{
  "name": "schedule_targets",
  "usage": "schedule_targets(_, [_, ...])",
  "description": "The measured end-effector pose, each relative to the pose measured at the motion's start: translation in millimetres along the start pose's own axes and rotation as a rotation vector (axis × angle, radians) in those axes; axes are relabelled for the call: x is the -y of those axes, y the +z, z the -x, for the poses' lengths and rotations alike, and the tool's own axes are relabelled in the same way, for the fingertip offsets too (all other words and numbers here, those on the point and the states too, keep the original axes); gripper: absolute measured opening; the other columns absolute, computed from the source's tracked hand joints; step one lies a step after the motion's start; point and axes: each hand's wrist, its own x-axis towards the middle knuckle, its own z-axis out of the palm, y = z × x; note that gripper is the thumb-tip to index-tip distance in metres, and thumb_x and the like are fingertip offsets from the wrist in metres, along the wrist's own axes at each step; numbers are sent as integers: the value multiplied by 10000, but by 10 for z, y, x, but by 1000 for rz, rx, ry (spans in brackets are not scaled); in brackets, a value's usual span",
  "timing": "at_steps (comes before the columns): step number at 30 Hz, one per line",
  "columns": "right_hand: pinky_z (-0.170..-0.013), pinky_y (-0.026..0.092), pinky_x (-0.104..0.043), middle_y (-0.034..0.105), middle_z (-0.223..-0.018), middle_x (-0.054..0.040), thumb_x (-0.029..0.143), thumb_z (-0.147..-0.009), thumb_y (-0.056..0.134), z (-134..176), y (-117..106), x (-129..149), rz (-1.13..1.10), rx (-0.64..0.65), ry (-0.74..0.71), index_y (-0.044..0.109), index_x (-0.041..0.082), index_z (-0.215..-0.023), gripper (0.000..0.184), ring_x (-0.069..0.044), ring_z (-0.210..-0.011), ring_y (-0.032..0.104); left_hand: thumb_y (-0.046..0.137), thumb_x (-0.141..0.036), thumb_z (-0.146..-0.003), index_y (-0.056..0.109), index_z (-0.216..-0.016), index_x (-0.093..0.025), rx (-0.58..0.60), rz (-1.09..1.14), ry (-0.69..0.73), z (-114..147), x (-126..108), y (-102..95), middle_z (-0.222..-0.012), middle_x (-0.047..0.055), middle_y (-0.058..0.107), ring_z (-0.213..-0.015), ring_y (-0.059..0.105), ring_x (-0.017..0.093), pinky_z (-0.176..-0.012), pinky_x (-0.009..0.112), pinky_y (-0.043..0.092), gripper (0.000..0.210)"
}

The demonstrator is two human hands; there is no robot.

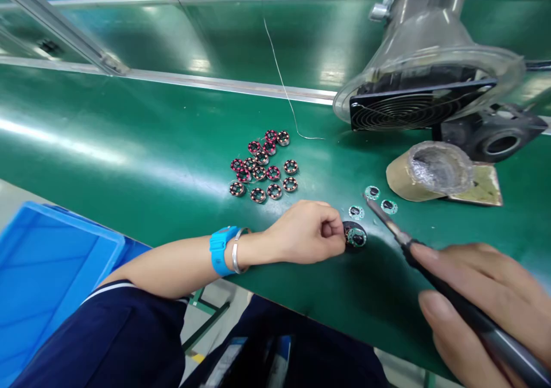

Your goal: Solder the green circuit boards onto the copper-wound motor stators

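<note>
Left hand (306, 231): curled in at the black holder (355, 249)'s edge; whether it pinched anything could not be told.
Right hand (486, 290): gripped the soldering iron (402, 237).
Circuit board (358, 237): lay on the holder, just beside the left hand.
Coil rings (259, 173): clustered beyond it.

smooth black plastic handle (477, 319) between the right fingers (435, 307), dull metal tip (390, 221) beyond them, glossy green tabletop (129, 147) beneath the left fingers (333, 244), shiny metal bangle (235, 251) behind those
</note>
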Motion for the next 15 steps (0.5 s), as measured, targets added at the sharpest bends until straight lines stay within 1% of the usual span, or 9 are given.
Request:
schedule_targets(3, [-570, 471, -323, 625, -792, -29, 123, -834, 589, 27, -67, 105, -52, 4, 115, 691, 267, -1139, 353, -171, -679, 600, 650, -152, -700, 646, -653, -150, 7, 3, -30, -5, -17, 4, -642, -41, 597, -558, 518, 59, -556, 196, 387, 47])
schedule_targets(6, [-545, 474, -284, 601, -722, -17, 115, -813, 588, 37, -44, 120, -77, 41, 105, 694, 222, -999, 238, -139, -623, 587, 646, -159, -685, 646, -648, -155, 14, 7, -60, -6, -29, 5, -645, -43, 613, -560, 529, 61, -560, 198, 392, 37])
schedule_targets(9, [-510, 460, -256, 584, -684, -13, 108, -809, 576, 24, 12, 95, -85, 40, 76, 690, 204, -957, 210, -117, -580, 566, 647, -166, -678, 644, -635, -156, 6, -2, -64, -14, -37, 1, -632, -44, 609, -558, 523, 62, -558, 202, 385, 44])
schedule_targets(11, [-498, 456, -259, 580, -671, -13, 110, -810, 568, 16, 48, 85, -85, 23, 77, 688, 209, -952, 211, -120, -566, 561, 647, -170, -677, 640, -626, -157, 1, -8, -57, -21, -40, -1, -623, -44, 604, -558, 518, 64, -558, 204, 380, 53])
schedule_targets(15, [-503, 467, -260, 574, -652, -8, 102, -803, 558, 17, 90, 96, -86, 33, 90, 682, 204, -949, 217, -119, -563, 559, 646, -168, -674, 631, -618, -158, -1, -5, -47, -25, -39, 1, -614, -43, 601, -561, 516, 66, -565, 207, 383, 59])
